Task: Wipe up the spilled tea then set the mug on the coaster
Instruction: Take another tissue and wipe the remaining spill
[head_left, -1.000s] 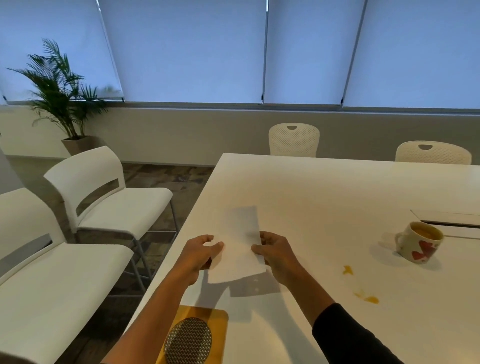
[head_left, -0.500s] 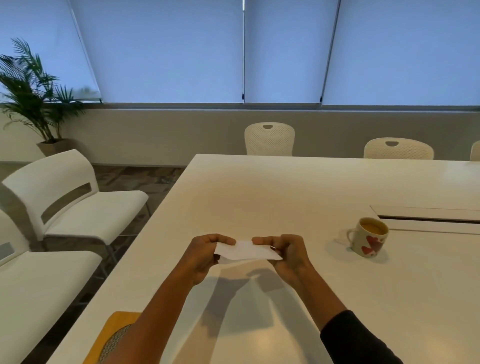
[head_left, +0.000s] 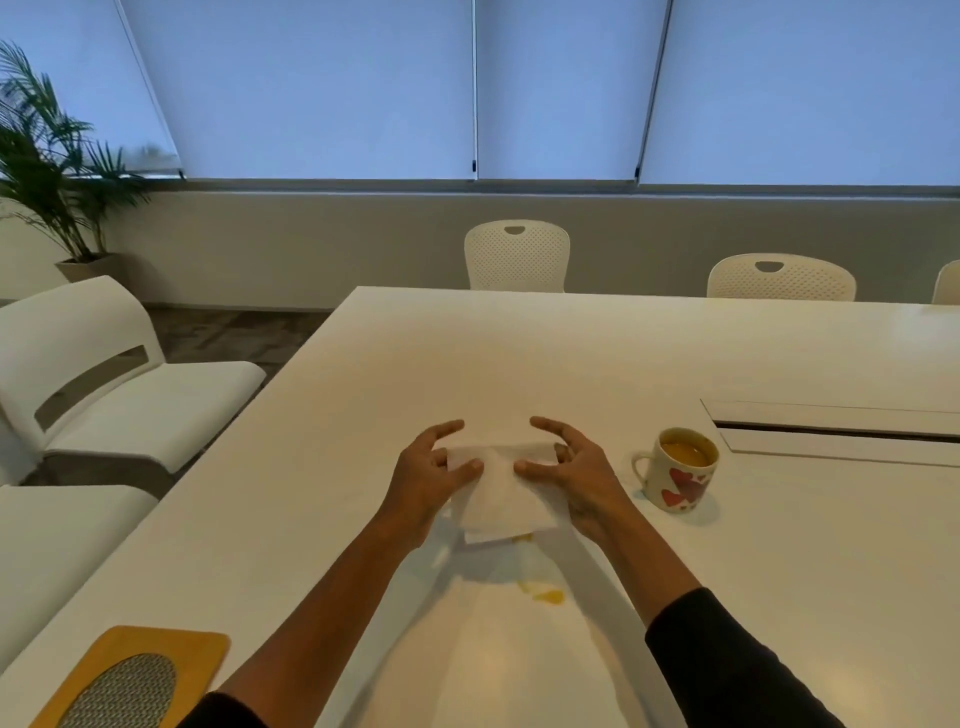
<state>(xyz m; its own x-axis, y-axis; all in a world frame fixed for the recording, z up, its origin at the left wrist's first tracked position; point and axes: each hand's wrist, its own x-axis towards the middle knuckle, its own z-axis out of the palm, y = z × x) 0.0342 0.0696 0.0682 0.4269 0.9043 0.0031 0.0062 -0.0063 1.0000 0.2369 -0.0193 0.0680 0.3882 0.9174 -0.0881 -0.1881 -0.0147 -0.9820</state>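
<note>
Nearest, at the table's (head_left: 322, 519) front left corner: yellow coaster (head_left: 140, 670) with a grey mesh oval, well apart from everything else, on the left-arm side. Just beyond, between the forearms: tea spill (head_left: 543, 595), a yellow puddle, plus a smaller spot (head_left: 522, 538) peeking out under the napkin's near edge. Then the napkin (head_left: 501, 493), white, folded, held over the table. Left hand (head_left: 431, 475) pinches its left edge with thumb and fingers; right hand (head_left: 571, 470) pinches the right edge, other fingers spread. Main puddle lies toward the body from the hands, slightly right of centre, so the right hand looks a little nearer; likely move is pulling the napkin back and down. Farther right: mug (head_left: 680, 470), heart print, upright, tea inside, handle pointing left, just beside the right hand, not touching.
</note>
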